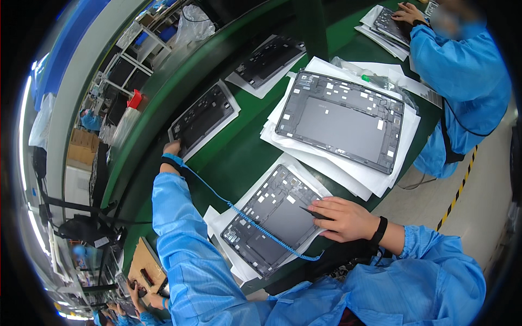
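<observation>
Your left hand (pixel 173 146) outstretched, grip unclear; right fingers (pixel 329 207) closed on black tool (pixel 317 214), white-patched grey panel (pixel 272 217) beneath their tips.

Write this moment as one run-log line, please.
left hand: at corner of leftmost panel; right hand: holding black tool over nearest panel; blue coiled cord: across nearest panel

Green counter (pixel 225 155) curving across the view, pale grey floor (pixel 418 198) at right, yellow-and-black striped tape (pixel 457 188) along it, white-framed shelving (pixel 142 66) beyond the counter, red bin (pixel 134 99), brown boxes (pixel 82 145), bright strip lights (pixel 24 111) down the left edge.
</observation>
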A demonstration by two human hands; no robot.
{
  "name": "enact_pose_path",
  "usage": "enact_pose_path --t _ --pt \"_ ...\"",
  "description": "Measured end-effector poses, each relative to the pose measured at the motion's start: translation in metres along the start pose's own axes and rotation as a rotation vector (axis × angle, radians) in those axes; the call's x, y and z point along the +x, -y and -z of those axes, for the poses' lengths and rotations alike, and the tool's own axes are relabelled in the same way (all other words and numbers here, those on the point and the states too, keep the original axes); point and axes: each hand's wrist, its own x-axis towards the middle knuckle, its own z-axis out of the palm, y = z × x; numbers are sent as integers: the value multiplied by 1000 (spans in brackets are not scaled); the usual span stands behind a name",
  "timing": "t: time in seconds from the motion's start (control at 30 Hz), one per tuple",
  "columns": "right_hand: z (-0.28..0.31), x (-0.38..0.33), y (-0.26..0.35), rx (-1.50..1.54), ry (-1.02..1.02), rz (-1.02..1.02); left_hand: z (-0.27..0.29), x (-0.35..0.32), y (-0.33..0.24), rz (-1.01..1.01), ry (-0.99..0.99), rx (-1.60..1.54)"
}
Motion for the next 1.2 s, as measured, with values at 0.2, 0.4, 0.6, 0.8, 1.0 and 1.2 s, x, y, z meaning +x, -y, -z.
enact_pose_path --t 0.2,0.4,0.6,0.8,1.0,1.2 --pt "-1 -2 -2 11 -6 3 38 -37 -2 86 360 -592" --pt "-1 -2 -2 10 2 8 60 -74 1 1 281 -1176" --pt "-2 -3 -3 6 -21 7 100 -107 -6 -52 66 -1177" --pt "-4 -4 -3 9 -18 22 130 -107 -69 -162 221 -1283" --pt "-5 -5 -4 6 -30 35 83 -107 -179 -284 357 -1433" --pt "-6 -6 -6 30 -47 45 28 -116 -275 -259 489 -1576"
